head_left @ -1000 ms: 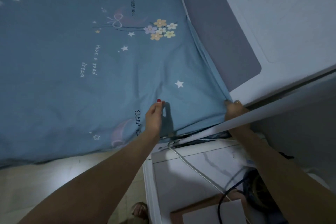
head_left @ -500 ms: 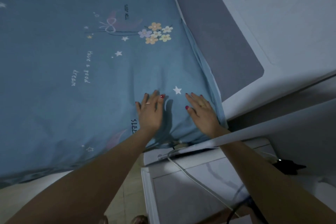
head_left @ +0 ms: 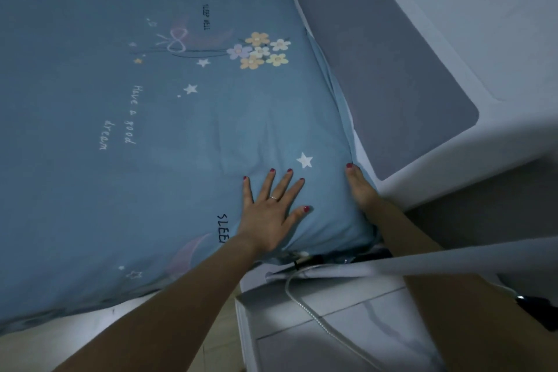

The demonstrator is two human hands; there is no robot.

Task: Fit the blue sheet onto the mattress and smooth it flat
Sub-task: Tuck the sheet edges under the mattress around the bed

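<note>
The blue sheet (head_left: 169, 136), printed with stars, flowers and writing, covers the mattress and fills most of the view. My left hand (head_left: 271, 211) lies flat on it near the bed's near right corner, fingers spread, a ring on one finger. My right hand (head_left: 360, 187) rests edge-on at the sheet's right border, where the fabric drops into the gap beside the grey headboard (head_left: 392, 69). Only its thumb side shows, and the fingers are hidden along the edge. A white strip of mattress (head_left: 90, 320) shows below the sheet at the near left.
A white bedside cabinet (head_left: 332, 335) stands just below the corner, with a braided cable (head_left: 305, 305) running over its top. A pale bar (head_left: 453, 260) crosses my right forearm. Beige floor (head_left: 223, 338) shows between the bed and the cabinet.
One second ago both hands gripped the sheet at the corner edge. They then came onto the top. Now the left palm presses flat, and the right has slid to the sheet's right border.
</note>
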